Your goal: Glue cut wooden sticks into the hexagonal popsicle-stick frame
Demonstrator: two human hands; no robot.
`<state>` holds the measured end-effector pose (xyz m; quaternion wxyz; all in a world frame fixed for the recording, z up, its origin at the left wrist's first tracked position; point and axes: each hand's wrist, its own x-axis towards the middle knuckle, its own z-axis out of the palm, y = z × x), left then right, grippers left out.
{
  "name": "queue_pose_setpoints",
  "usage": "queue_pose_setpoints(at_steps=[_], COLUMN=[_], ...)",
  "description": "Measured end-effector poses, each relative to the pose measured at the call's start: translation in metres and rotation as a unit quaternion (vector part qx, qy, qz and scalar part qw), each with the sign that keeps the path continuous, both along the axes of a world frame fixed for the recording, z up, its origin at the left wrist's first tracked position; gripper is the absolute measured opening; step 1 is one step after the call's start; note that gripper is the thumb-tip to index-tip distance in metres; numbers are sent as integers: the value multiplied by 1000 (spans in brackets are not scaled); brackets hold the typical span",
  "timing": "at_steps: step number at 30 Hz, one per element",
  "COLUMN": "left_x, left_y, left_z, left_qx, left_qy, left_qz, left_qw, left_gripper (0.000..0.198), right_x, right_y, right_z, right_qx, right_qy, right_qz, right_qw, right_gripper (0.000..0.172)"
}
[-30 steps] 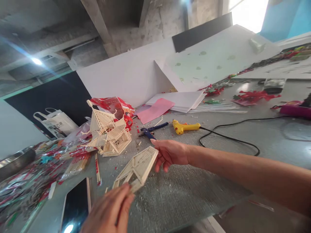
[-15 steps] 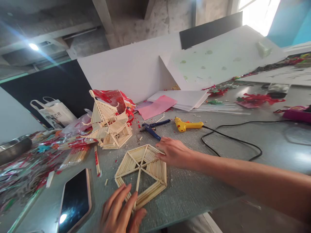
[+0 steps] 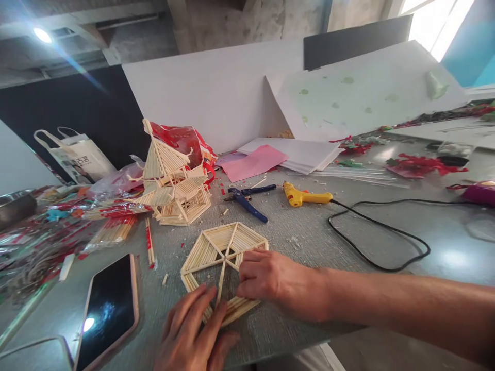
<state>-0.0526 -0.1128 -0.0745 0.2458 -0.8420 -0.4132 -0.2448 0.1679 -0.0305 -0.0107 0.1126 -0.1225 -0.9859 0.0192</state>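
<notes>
A polygon-shaped panel of thin wooden sticks (image 3: pixel 214 264), with spokes meeting at its centre, lies flat on the table before me. Some of its wedges are filled with rows of sticks, while lower ones show gaps. My left hand (image 3: pixel 195 327) rests with stretched fingers on the panel's near-left edge. Over its right side is my right hand (image 3: pixel 266 275), fingers curled together. Whatever they pinch, if anything, is hidden. Beyond the panel lie blue-handled pliers (image 3: pixel 249 202) and a yellow hot glue gun (image 3: pixel 307 197). A pagoda-like stick model (image 3: pixel 174 185) stands behind to the left.
A phone (image 3: pixel 109 309) lies at the left, near wrapped sticks (image 3: pixel 112 232) and cluttered plastic bags. The glue gun's black cord (image 3: pixel 381 232) loops across the right. Pink paper (image 3: pixel 253 162) and white sheets (image 3: pixel 309 154) lie at the back. The table's near edge is close.
My right hand has moved from the panel's upper-right edge, near the pliers, down toward me over its right side, its fingers now curled. My left hand stays at the near-left edge. The view has shifted slightly.
</notes>
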Motion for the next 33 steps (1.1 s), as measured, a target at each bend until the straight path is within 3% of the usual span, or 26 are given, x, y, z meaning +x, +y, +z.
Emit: queue_pose_setpoints(at_steps=[14,24,33], left_x=[-2,-1,3], left_y=[6,6,4], left_z=[-4,-2,3], left_qx=[-1,-14,-51], left_qy=[-6,-38,-61], left_qz=[-9,6,32], left_qw=[1000,999,996], left_gripper=[29,35,37], right_x=[-1,2,-8], right_y=[6,5,7], right_z=[-10,0,-19], right_qx=[-35,-70,-76], right_qy=[31,-17,24], right_qz=[26,-8,-37], right_qw=[999,997,996], right_gripper=[22,12,16])
